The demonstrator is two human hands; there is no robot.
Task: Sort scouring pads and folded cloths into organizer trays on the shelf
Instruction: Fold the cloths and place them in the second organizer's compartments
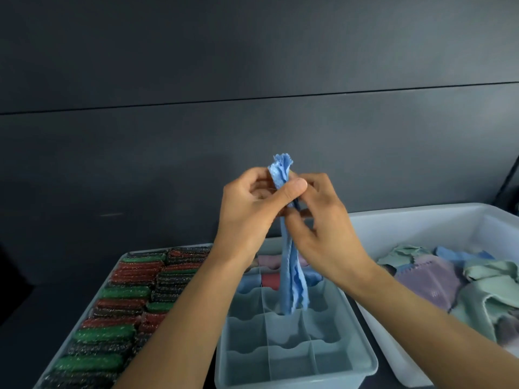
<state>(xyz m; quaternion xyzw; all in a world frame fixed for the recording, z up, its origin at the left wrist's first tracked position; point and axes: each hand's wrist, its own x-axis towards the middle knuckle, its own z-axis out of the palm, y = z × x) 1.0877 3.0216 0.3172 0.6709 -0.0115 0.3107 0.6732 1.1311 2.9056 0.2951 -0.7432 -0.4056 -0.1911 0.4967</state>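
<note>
A light blue cloth (293, 279) hangs in a narrow folded strip above the divided organizer tray (362, 357). My left hand (252, 209) pinches its upper end with thumb and fingers. Right beside it, my right hand (323, 226) grips the same cloth from the other side, just below the frayed top. The cloth's lower end dangles into the tray's middle column. Folded pink, red and blue cloths (269, 279) fill the tray's far compartments. A tray of green, red and black scouring pads (126, 313) lies to the left.
A large white bin (421, 220) at the right holds loose green, purple and blue cloths (455, 279). A dark wall panel rises behind the shelf. The trays stand side by side on a dark shelf surface.
</note>
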